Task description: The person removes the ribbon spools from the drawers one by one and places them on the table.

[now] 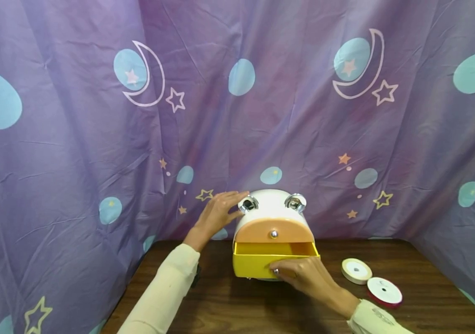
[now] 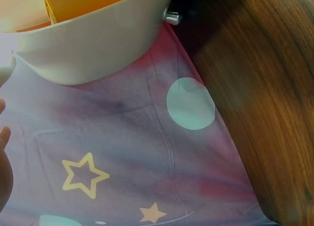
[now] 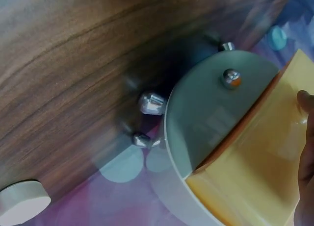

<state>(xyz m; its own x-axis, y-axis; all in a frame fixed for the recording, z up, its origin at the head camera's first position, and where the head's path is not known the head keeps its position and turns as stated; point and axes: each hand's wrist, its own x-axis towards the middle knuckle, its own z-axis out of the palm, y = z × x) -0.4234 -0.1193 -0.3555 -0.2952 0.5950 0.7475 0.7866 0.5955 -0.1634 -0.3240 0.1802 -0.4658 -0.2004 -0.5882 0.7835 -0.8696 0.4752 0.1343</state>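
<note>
Right of the yellow drawer [image 1: 254, 267], a spool [image 1: 390, 294] with illegible marks.

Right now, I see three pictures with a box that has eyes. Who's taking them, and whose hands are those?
No robot here: one person is using two bare hands. The wide picture comes from a camera on their head; the two close ones come from a camera on each wrist, so things look tilted.

The white box with shiny eyes stands on a brown table. Its yellow drawer is open. The right hand pinches the drawer's silver knob. The left hand is beside one eye, holding nothing. Two round spools lie nearby.
</note>
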